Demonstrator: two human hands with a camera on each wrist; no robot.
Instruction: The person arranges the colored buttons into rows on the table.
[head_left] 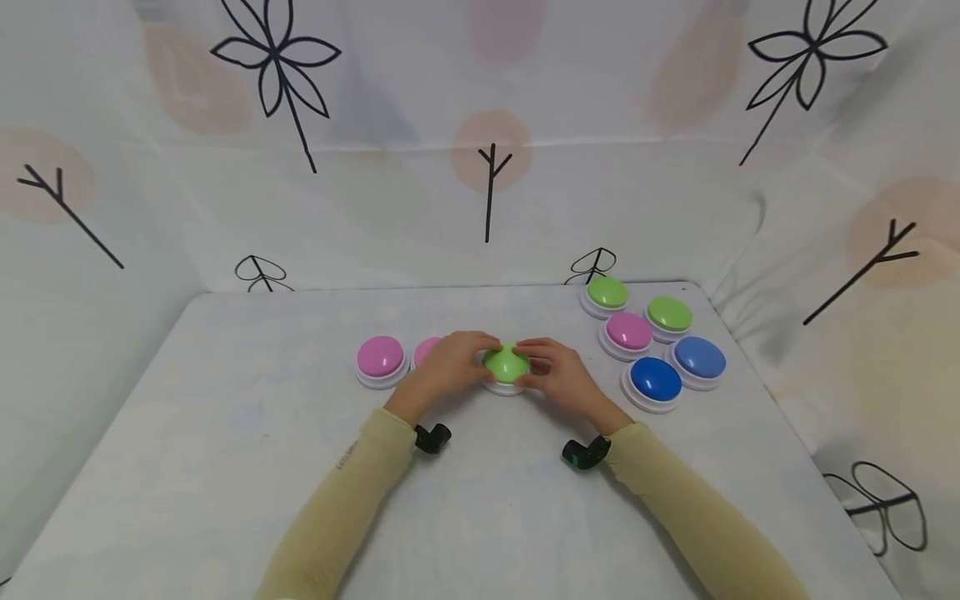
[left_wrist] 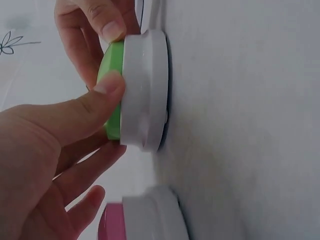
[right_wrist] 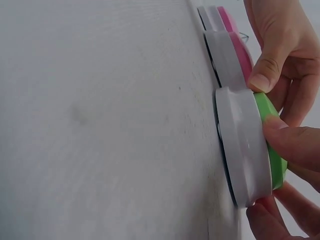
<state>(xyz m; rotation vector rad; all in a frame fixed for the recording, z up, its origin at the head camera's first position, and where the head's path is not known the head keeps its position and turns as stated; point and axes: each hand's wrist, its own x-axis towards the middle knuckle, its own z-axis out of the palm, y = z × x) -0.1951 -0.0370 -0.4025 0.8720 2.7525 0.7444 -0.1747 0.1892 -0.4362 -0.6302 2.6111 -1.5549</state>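
Both hands meet at a green-domed push button (head_left: 507, 364) with a white round base, near the middle of the white table. My left hand (head_left: 452, 363) pinches the dome from the left, its thumb on the near edge. From the right, my right hand (head_left: 561, 380) grips the same dome between thumb and fingers. In the left wrist view the white base (left_wrist: 145, 90) stands flat against the tabletop. A pink button (head_left: 425, 350) is partly hidden behind my left hand, and another pink button (head_left: 380, 358) lies just left of it.
At the right, a cluster holds two green buttons (head_left: 607, 293), a pink button (head_left: 628, 333), a dark blue button (head_left: 655, 381) and a lighter blue button (head_left: 699, 359). Patterned cloth (head_left: 405, 208) rises behind the table (head_left: 225, 467) and along its sides.
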